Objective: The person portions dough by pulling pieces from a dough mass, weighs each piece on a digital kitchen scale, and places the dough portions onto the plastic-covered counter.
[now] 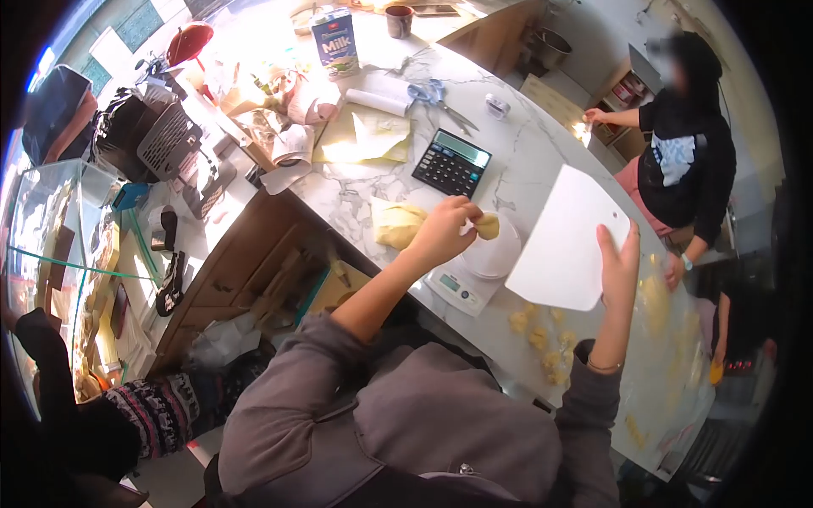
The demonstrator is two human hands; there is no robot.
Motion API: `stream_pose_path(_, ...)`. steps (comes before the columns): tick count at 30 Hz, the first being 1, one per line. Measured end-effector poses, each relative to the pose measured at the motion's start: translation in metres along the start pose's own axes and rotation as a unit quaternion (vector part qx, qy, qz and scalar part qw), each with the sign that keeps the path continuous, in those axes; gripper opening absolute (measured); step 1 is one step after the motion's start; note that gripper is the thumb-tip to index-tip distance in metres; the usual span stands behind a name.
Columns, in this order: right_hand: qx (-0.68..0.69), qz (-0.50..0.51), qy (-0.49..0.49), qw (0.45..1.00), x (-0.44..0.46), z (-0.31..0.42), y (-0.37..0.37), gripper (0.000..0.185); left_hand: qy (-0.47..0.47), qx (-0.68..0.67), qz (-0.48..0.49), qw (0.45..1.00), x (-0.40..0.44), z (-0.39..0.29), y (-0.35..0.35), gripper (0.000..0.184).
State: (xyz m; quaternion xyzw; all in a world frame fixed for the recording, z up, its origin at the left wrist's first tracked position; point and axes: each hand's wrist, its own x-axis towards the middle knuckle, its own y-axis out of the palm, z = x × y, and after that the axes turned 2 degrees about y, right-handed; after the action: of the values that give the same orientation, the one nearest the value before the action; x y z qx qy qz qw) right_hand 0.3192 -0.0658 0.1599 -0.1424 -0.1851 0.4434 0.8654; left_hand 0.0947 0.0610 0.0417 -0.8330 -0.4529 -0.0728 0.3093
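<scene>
1. The left hand [445, 233] has its fingers closed in a narrow pinch on a small piece of dough [488, 226].
2. This piece is at the fingertips, above or at the edge of the round white plate [500, 256] of the scale [461, 286] — I cannot tell if it touches the plate.
3. The right hand [621, 254] is holding a white board [555, 245] by its near right side, with the thumb lying on the face. The board is tilted, and its left edge comes near to the plate.
4. A bigger lump of dough [398, 223] lies on the table [525, 140] just to the left of the left hand, partly behind the wrist.
5. Several small dough lumps [550, 343] lie in a loose group on the table, nearer to the body than the right hand and to its left.
6. Just beyond the left hand is a calculator [451, 163]. Farther beyond it are scissors [445, 106], and farther again a milk carton [335, 44] stands upright, with a dark cup [399, 22] to its right.
7. Beyond the right hand, on its right side, a person in black [686, 152] stands at the other side of the table — one hand of this person is near the table edge.
</scene>
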Motion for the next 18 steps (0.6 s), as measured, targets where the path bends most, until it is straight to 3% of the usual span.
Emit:
stream_pose_path(3, -0.044, -0.041, 0.028, 0.998, -0.028, -0.02, -0.036, 0.039, 0.079, 0.18, 0.115, 0.974, 0.008, 0.023, 0.041, 0.023)
stream_pose_path(7, -0.077, -0.049, 0.041, 0.995, -0.053, -0.039, -0.064, 0.041, 0.068, 0.26, 0.241, 0.932, 0.022, 0.011, 0.03, 0.035)
stream_pose_path(9, -0.056, -0.047, 0.066, 0.995, -0.061, -0.044, -0.07, 0.042, 0.072, 0.25, 0.222, 0.94, 0.022, 0.014, 0.024, 0.042)
stream_pose_path(11, -0.046, -0.051, 0.075, 0.995, -0.066, -0.043, -0.072, 0.042, 0.055, 0.259, 0.178, 0.948, 0.018, 0.014, 0.019, 0.049)
stream_pose_path(14, -0.05, -0.067, 0.064, 0.994, -0.07, -0.041, -0.072, 0.039, 0.074, 0.197, 0.018, 0.977, 0.015, 0.006, 0.002, 0.036)
stream_pose_path(17, -0.012, -0.097, 0.088, 0.991, -0.072, -0.044, -0.076, 0.037, -0.032, 0.047, -0.099, 0.993, -0.001, 0.016, -0.019, 0.037)
stream_pose_path(18, 0.01, -0.108, 0.104, 0.989, -0.075, -0.046, -0.077, 0.037, -0.034, 0.076, -0.176, 0.981, -0.009, 0.025, -0.025, 0.037)
